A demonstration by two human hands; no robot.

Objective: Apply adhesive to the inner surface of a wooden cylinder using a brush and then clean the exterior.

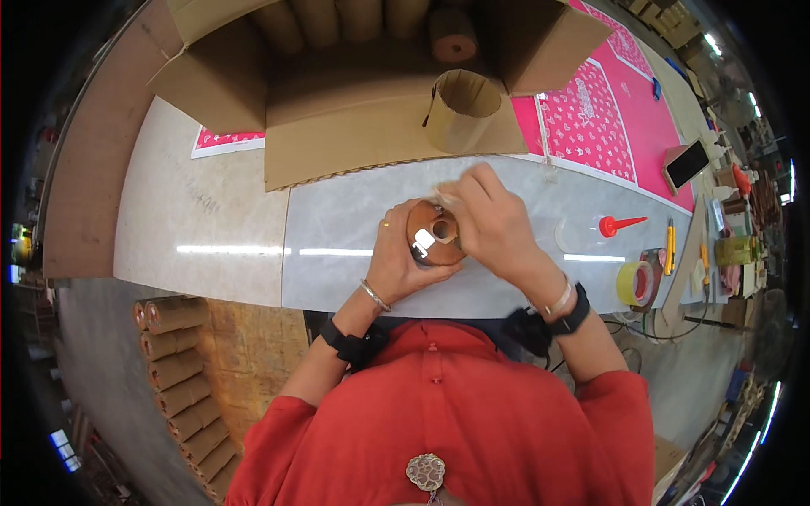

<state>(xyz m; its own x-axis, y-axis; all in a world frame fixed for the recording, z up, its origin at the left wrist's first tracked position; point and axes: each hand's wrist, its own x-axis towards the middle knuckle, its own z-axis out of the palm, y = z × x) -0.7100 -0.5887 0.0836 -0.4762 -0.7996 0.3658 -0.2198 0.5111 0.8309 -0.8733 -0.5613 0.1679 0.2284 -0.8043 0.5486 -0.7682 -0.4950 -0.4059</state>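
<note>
My left hand (400, 257) is wrapped around the side of a shiny brown roll (440, 250) with a hollow core, held end-up above the grey worktop (337, 211). A bright reflection lies across its top face. My right hand (489, 215) is closed in a pinch at the roll's far right edge. Something pale shows at its fingertips, too small to make out. Just beyond my hands, an open-topped cardboard tube (456, 131) stands upright on the flap of a large open carton (337, 148).
Several brown rolls (316, 24) lie inside the carton; more are stacked (181, 390) at lower left. To the right are a red pointed nozzle (618, 225), a yellow tape roll (630, 284), a yellow cutter (670, 247) and a phone (688, 166). Pink printed sheets (591, 118) lie behind.
</note>
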